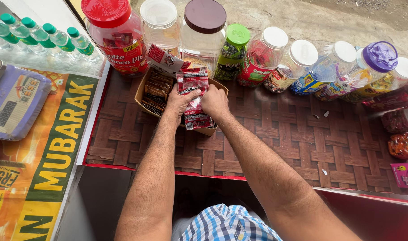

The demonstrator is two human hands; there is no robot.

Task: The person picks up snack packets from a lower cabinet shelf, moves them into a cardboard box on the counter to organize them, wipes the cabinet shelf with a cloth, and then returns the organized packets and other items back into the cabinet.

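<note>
An open cardboard box [143, 87] sits on the brown woven counter [275, 134], with rows of dark brown packets [156, 91] in its left half. Both hands are over its right half. My left hand [179, 101] and my right hand [214, 102] together grip a bundle of red-and-white sachets [193, 82] that stands upright in the box, fingers closed on its sides. A loose strip of the same red sachets [164, 59] leans against the jars behind the box.
A row of plastic jars runs along the back edge: a red-lidded jar [117, 33], a brown-lidded jar [204, 31], a green-lidded one [233, 49], a purple-lidded one [373, 64]. Water bottles [43, 40] and a digital scale [14, 105] stand left. Snack packets [402, 129] lie right.
</note>
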